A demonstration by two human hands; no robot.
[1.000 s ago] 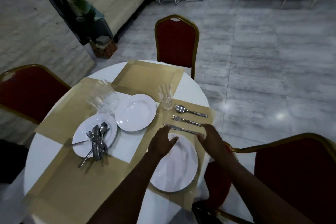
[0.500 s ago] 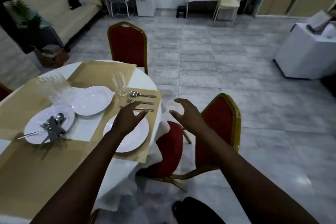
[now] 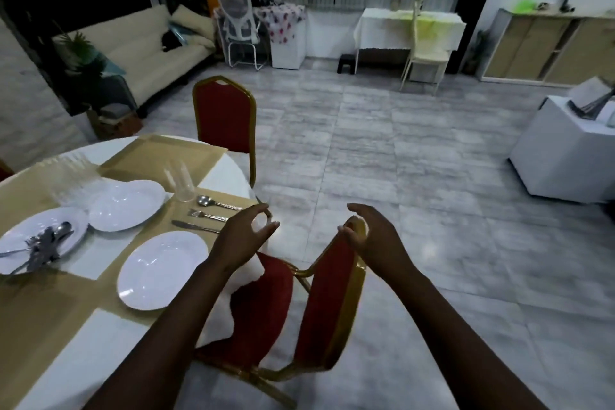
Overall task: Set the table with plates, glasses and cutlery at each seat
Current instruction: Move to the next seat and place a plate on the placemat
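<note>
A: Looking at the set place first: the white plate (image 3: 163, 270) lies on a tan placemat (image 3: 109, 296) at the near edge of the round desk (image 3: 50, 373), with the knife (image 3: 194, 226), fork (image 3: 208, 216) and spoon (image 3: 218, 203) in a row beyond it, their long axes running toward the desk's rim, and a clear glass (image 3: 183, 181) just past the spoon.

B: And the hands?

A: The left hand (image 3: 244, 241) hangs over the desk's edge just right of the cutlery, thumb and forefinger curved into a loose ring, holding nothing. The right hand (image 3: 369, 233) is at the gilt top rail of the red chair (image 3: 326, 303), fingers curled; whether they actually grip the rail I cannot tell.

B: So what is left?

A: My guess is this seat is finished. A second white plate (image 3: 126, 205) and a third plate (image 3: 40, 240) carrying a heap of spare cutlery (image 3: 43, 245) sit toward the desk's middle, with a blurred cluster of clear glasses (image 3: 71, 181) behind. All of that lies to the left of both hands, so the left hand is nearer. The bare placemat (image 3: 159, 156) before the far red chair (image 3: 224, 116) looks like the next seat.

B: Materials?

A: Glossy, shallow-rimmed plates; bright metal cutlery with patterned handles; smooth mats on white cloth.
</note>
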